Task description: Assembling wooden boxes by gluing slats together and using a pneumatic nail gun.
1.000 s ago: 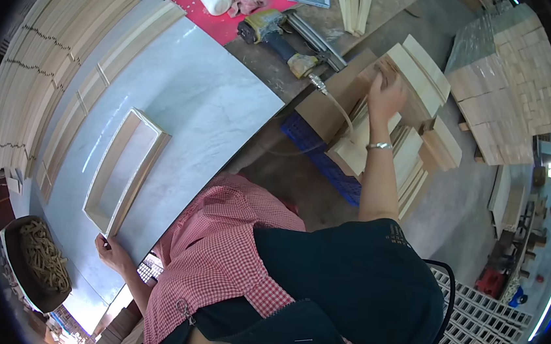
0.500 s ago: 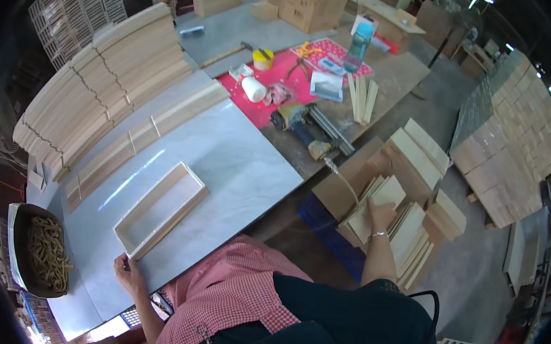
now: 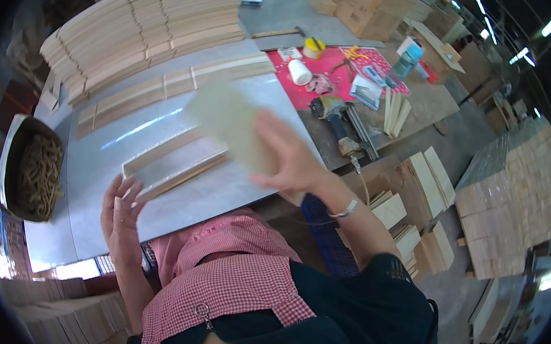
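Observation:
A thin pale wooden panel (image 3: 224, 118), smeared by motion, is gripped in my right hand (image 3: 290, 157), with the thumb on its near side. It hangs over the right end of a long rectangular wooden frame (image 3: 186, 182) lying on the grey tabletop (image 3: 227, 197), and hides that end. At the frame's near left corner, my left hand (image 3: 122, 214) is raised with its fingers apart and nothing in them. Whether a fingertip touches the corner I cannot tell.
Long wooden strips (image 3: 151, 23) are stacked at the back left. A bin of rubber-like bands (image 3: 41, 171) stands at the left edge. A nail gun (image 3: 338, 125), a hammer (image 3: 278, 33) and a bottle (image 3: 404, 65) lie beyond. On the right, a cardboard box holds wooden panels (image 3: 389, 210).
My right hand has lifted a panel from the box and carried it left over the frame. My left hand has come off the frame's corner and opened. The view has turned.

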`<state>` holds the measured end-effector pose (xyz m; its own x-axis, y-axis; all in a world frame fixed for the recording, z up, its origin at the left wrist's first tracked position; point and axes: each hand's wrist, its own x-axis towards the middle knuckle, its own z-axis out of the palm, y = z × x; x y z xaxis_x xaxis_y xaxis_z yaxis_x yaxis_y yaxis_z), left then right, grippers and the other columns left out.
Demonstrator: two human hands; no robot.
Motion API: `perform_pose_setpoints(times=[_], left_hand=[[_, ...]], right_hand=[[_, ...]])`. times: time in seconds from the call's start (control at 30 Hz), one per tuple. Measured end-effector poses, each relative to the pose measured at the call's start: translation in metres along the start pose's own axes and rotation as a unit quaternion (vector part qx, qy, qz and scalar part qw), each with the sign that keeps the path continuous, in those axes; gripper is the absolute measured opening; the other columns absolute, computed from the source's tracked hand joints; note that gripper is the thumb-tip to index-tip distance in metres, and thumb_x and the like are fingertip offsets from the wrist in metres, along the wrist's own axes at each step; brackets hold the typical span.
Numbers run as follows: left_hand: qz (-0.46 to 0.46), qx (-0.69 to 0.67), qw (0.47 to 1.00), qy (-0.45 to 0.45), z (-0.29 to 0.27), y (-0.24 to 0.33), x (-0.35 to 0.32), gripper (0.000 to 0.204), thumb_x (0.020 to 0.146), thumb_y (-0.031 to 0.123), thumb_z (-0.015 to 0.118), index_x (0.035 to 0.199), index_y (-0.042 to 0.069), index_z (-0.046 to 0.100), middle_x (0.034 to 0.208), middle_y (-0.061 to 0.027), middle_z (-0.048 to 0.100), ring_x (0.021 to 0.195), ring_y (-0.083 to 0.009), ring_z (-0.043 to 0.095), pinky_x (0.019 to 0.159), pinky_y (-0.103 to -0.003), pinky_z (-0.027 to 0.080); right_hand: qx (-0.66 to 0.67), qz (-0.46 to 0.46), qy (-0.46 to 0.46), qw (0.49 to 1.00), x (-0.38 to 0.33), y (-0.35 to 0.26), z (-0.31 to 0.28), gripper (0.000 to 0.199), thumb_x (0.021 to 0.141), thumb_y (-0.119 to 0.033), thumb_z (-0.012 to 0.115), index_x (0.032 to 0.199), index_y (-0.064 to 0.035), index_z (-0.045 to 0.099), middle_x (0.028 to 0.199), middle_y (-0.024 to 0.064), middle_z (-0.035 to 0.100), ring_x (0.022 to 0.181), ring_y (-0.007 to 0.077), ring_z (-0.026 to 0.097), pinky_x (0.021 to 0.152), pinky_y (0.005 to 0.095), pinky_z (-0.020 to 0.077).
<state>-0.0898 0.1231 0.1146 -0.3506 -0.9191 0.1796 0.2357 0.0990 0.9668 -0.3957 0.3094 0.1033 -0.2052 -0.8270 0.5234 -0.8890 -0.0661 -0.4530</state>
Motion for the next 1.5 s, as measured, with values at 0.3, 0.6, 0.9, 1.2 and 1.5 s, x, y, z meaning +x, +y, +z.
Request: perform_pose_setpoints(times=[0.3, 0.6, 0.9, 1.2, 1.5], left_hand=[[-0.208, -0.190, 0.959, -0.014, -0.071, -0.010, -0.031, 0.032, 0.106, 0.017, 0.051, 0.128, -0.005, 0.056, 0.112, -0.0160, 0.065, 0.098, -0.0197, 0.065, 0.085, -0.031, 0.056], [-0.247, -0.232, 0.931, 0.135, -0.053, -0.004, -0.032, 0.039, 0.105, 0.013, 0.052, 0.136, -0.011, 0.049, 0.118, -0.0204, 0.062, 0.104, -0.0240, 0.066, 0.094, -0.033, 0.059], [-0.272, -0.251, 0.925, 0.085, -0.053, -0.017, -0.035, 0.042, 0.105, 0.012, 0.051, 0.139, -0.012, 0.046, 0.121, -0.0208, 0.059, 0.106, -0.0233, 0.065, 0.096, -0.033, 0.058], [-0.220, -0.264, 0.939, 0.011, -0.067, -0.054, 0.011, 0.037, 0.103, 0.020, 0.058, 0.129, -0.006, 0.060, 0.105, -0.0164, 0.067, 0.100, -0.0186, 0.068, 0.094, -0.031, 0.057], [-0.136, 0.081, 0.981, 0.112, -0.101, -0.075, 0.001, 0.035, 0.098, 0.025, 0.069, 0.122, 0.000, 0.067, 0.107, -0.0134, 0.071, 0.105, -0.0213, 0.068, 0.093, -0.031, 0.052]], right_hand=[[0.095, -0.280, -0.229, 0.927, 0.066, -0.076, 0.111, 0.091, 0.073, -0.033, 0.081, 0.146, 0.0036, 0.041, 0.158, 0.0268, 0.032, 0.145, 0.0417, 0.036, 0.120, 0.0468, 0.0325], [0.067, -0.226, -0.189, 0.953, 0.052, -0.101, 0.088, 0.043, 0.086, -0.009, 0.069, 0.126, 0.0061, 0.061, 0.136, 0.0213, 0.060, 0.129, 0.0351, 0.058, 0.109, 0.0391, 0.0476], [-0.087, -0.126, -0.249, 0.957, 0.062, -0.066, 0.043, 0.101, 0.070, -0.047, 0.087, 0.148, -0.0001, 0.046, 0.157, 0.0192, 0.040, 0.144, 0.0361, 0.039, 0.121, 0.0528, 0.0257], [-0.091, -0.114, -0.248, 0.958, 0.089, -0.034, 0.040, 0.096, 0.067, -0.026, 0.089, 0.149, -0.0002, 0.045, 0.155, 0.0172, 0.043, 0.140, 0.0342, 0.044, 0.120, 0.0460, 0.0311], [-0.039, -0.099, -0.291, 0.951, 0.154, -0.003, 0.067, 0.088, 0.067, -0.017, 0.088, 0.145, -0.0030, 0.051, 0.153, 0.0125, 0.048, 0.138, 0.0323, 0.046, 0.118, 0.0438, 0.0349]])
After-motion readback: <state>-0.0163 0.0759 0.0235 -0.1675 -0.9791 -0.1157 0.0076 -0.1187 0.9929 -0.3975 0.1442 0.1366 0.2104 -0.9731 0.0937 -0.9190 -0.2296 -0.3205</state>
